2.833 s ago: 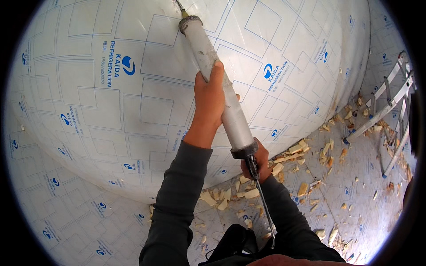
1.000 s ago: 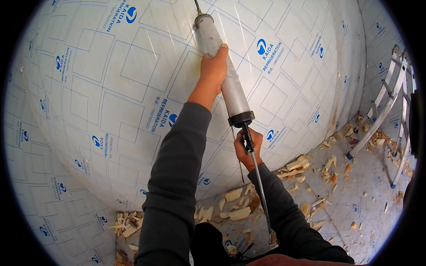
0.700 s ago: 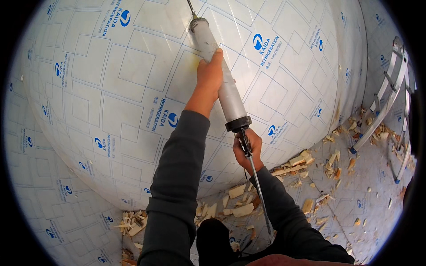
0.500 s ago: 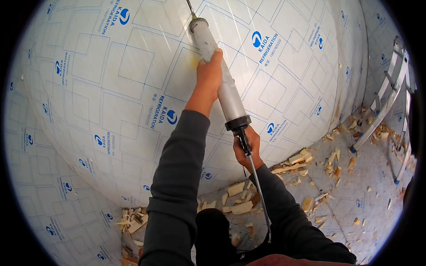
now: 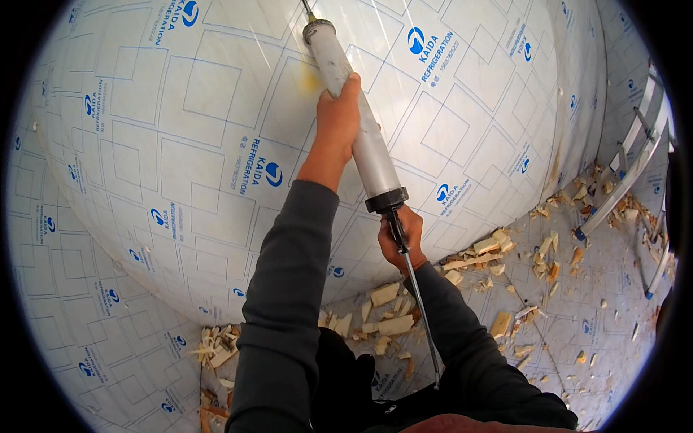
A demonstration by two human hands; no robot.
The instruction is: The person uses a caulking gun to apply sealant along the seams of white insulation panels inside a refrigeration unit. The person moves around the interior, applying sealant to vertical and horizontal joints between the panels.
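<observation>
A long grey caulking gun (image 5: 372,155) slants across the middle, its nozzle end up by the top edge and its metal rod reaching down toward me. My left hand (image 5: 338,115) is wrapped round the upper half of the barrel, thumb on top. Below the black end collar, my right hand (image 5: 404,234) grips the handle, partly hidden by the collar and the trigger frame. Behind the gun rises the white film-covered wall panel (image 5: 209,144), printed with blue patterns. A yellow smear (image 5: 312,78) marks it beside the barrel. The nozzle's tip is cut off by the frame.
Pale yellow foam scraps (image 5: 393,325) lie strewn along the foot of the panel and over the floor (image 5: 556,339). More pieces (image 5: 218,346) are heaped in the left corner. An aluminium ladder (image 5: 628,169) stands at the right.
My view has shifted slightly, so the ladder and scraps sit a little farther right. Both hands keep their hold on the caulking gun, whose nozzle end is slightly higher and farther left in the picture.
</observation>
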